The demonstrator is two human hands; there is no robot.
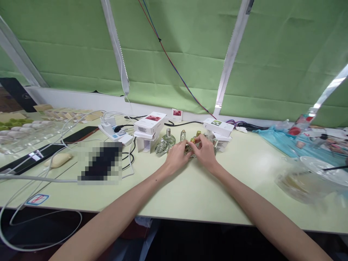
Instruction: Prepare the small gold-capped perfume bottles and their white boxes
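Observation:
Both my hands meet at the middle of the pale green table [190, 188]. My left hand [176, 156] and my right hand [205, 150] are closed around a small glass perfume bottle with a gold cap [191, 145], mostly hidden by my fingers. Two round clear perfume bottles [165, 142] stand just left of my left hand. Another small bottle [183, 135] stands behind my hands. White perfume boxes are stacked at the left [150, 125] and at the right [219, 127] of the bottles.
A white power strip [112, 132] with cables, two phones [32, 156] and a blurred dark object lie to the left. A clear plastic tray [24, 134] sits at far left. Clear glass dishes [307, 179] and blue plastic [277, 139] are at the right. Green blinds hang behind.

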